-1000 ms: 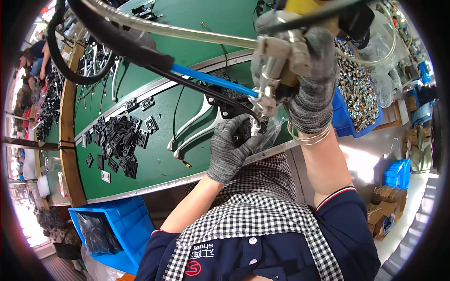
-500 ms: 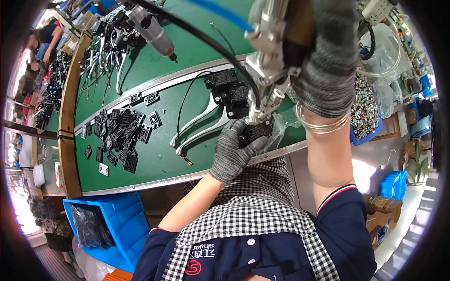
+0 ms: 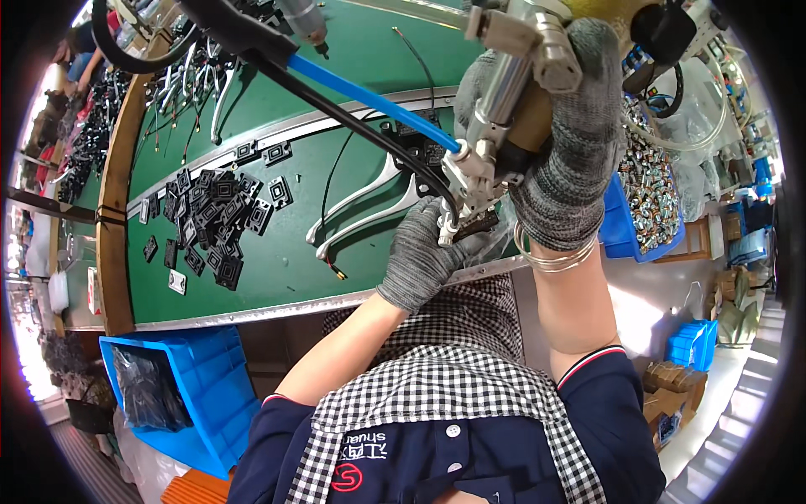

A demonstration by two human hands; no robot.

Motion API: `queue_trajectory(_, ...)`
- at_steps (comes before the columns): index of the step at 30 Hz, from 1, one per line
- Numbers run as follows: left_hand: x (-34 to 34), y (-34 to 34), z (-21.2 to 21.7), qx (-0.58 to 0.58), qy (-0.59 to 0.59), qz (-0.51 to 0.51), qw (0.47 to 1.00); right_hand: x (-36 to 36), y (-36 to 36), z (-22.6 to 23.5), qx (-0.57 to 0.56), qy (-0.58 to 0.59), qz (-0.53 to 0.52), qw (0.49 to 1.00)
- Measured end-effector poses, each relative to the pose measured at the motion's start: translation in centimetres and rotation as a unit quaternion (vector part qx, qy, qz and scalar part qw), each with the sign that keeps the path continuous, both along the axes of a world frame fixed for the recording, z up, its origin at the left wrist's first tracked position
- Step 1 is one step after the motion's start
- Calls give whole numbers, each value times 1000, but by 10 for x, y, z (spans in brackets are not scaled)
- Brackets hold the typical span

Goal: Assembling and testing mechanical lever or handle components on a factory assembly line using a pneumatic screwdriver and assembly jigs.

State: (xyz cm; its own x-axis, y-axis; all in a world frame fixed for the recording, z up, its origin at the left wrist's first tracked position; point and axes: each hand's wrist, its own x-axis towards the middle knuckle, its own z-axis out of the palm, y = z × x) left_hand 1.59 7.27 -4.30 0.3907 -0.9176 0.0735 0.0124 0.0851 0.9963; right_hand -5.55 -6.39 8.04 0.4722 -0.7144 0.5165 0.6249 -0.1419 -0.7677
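My right hand [image 3: 573, 143], in a grey knitted glove, is wrapped round a metal powered screwdriver [image 3: 480, 172] with a blue hose and a black hose. The screwdriver points down onto a black brake master cylinder [image 3: 482, 224]. Steadying that cylinder at the table's front edge is my left hand [image 3: 420, 259], gloved alike, its fingers closed round the near side. Most of the cylinder is hidden by the tool and the glove. Just beyond my left hand lie two silver brake levers [image 3: 365, 202] with black bodies, partly covered by the hoses.
Left on the green table [image 3: 277, 281] lies a pile of black rectangular covers [image 3: 220, 206]. A blue tray of small metal screws [image 3: 646, 206] stands right. Another hanging tool [image 3: 304, 21] and more levers [image 3: 222, 105] are at the back. A blue bin [image 3: 189, 378] sits below the table's left.
The screwdriver has swung down and toward me, its tip now lower over the master cylinder. My right hand came with it, and the blue hose now crosses in front of the levers.
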Motion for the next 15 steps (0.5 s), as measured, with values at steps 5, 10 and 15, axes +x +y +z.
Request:
queue_trajectory(5,0,1,-4,15,-4,-3,1000,3,4,-2,-9,0,-21,1000)
queue_trajectory(10,-1,1,-6,-27,6,3,1000,3,10,-3,-15,3,-34,999)
queue_trajectory(15,3,5,1,17,12,-5,1000,9,17,-5,-26,2,-15,1000)
